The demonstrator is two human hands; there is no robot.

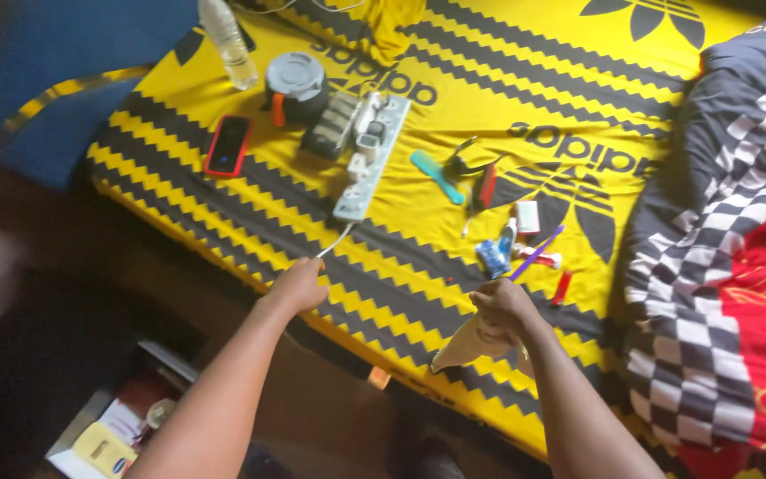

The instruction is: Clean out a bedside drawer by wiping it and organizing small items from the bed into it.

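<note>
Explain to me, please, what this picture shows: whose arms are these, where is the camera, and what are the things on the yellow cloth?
There is no machine here. A person wears one camera on the head, looking down at their own bare arms.

The left hand is closed on a thin white cable that leads to a white power strip. The right hand grips a beige cloth and a purple stick-like item; I cannot tell what it is.

On the yellow and black zigzag sheet lie a red phone, a clear bottle, a teal comb, a grey round container and small toiletries. A checkered blanket lies on the right.
</note>
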